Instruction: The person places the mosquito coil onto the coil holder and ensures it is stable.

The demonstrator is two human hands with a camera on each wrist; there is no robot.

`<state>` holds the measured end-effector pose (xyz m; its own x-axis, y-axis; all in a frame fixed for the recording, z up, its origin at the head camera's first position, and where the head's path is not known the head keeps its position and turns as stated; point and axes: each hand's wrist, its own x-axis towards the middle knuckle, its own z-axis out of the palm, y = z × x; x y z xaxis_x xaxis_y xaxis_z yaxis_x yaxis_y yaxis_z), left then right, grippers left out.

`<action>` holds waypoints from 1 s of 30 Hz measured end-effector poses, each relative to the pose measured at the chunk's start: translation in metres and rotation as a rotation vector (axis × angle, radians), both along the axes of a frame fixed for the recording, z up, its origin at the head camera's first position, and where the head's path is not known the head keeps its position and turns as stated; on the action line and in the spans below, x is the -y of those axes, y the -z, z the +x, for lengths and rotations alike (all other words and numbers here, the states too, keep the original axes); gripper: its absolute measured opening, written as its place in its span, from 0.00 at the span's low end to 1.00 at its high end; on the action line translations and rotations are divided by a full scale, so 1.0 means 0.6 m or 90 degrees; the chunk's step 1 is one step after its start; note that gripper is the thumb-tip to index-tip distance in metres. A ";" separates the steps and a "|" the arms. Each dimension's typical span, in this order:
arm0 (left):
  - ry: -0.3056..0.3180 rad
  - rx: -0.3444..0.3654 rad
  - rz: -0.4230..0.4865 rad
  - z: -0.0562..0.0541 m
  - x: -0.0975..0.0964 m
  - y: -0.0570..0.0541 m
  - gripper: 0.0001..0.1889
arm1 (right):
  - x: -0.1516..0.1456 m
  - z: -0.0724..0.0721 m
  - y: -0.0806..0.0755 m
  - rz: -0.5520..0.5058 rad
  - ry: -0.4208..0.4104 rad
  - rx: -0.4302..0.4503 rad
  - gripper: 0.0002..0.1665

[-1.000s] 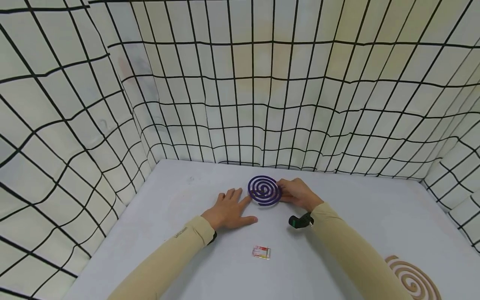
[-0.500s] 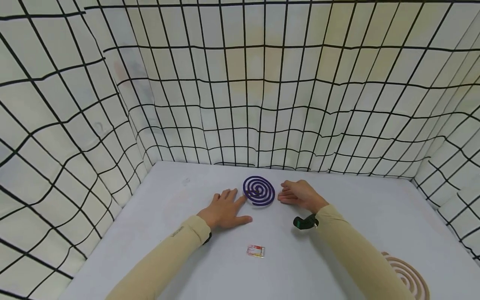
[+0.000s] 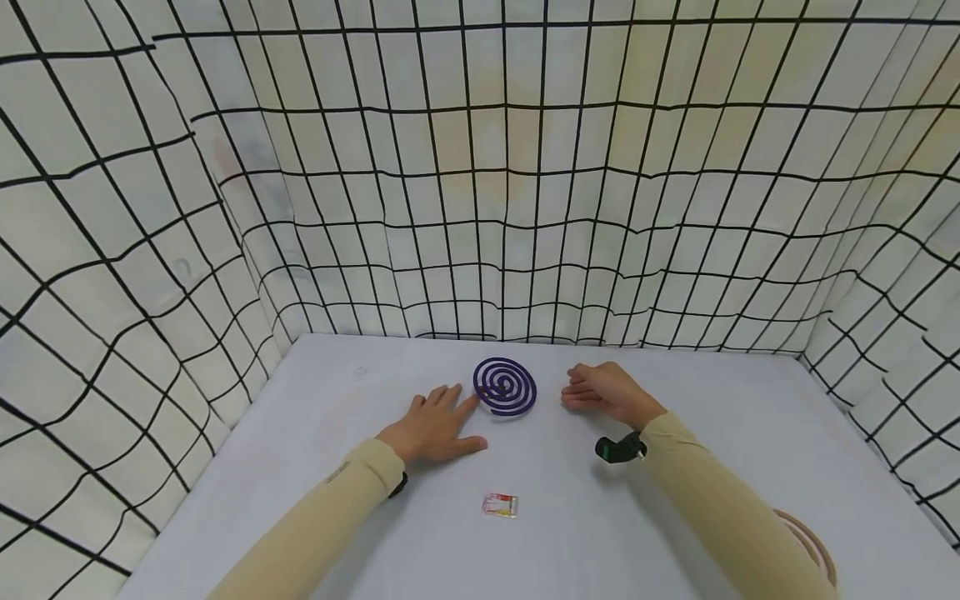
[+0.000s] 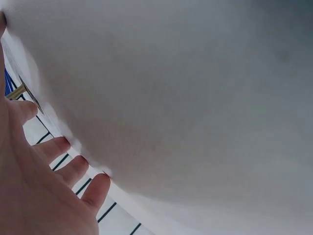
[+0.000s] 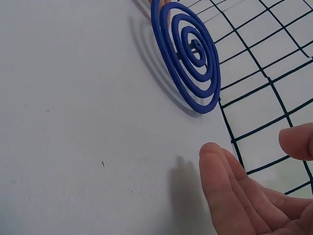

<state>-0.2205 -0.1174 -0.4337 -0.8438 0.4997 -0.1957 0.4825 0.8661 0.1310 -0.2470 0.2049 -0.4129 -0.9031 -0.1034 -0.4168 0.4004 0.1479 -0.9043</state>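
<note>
A dark blue-purple mosquito coil stands tilted above the white table, raised on a small holder. The left wrist view shows a bit of that holder, a brass-coloured strip on a thin plate. My left hand rests palm down at the coil's left with spread fingers; its index fingertip is at the plate, seemingly touching it. To the right of the coil, and apart from it, my right hand has its thumb away from loosely bent fingers, holding nothing. In the right wrist view a gap separates the fingertips from the coil.
A small clear packet with red and white print lies nearer to me on the table. A tan mosquito coil is mostly hidden behind my right sleeve. Black netting over white walls encloses the table at the back and sides.
My right hand has let go of the coil's right edge and drawn off to the right. My left hand stays beside the holder. The head view has turned slightly.
</note>
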 end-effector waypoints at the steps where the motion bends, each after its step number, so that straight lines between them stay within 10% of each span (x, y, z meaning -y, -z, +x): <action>1: 0.001 0.002 0.006 -0.001 0.003 0.002 0.46 | -0.002 0.002 -0.001 0.003 -0.004 0.000 0.31; 30: 0.102 -0.025 0.087 0.053 0.019 -0.018 0.38 | -0.116 0.069 -0.021 0.106 -0.064 -0.096 0.36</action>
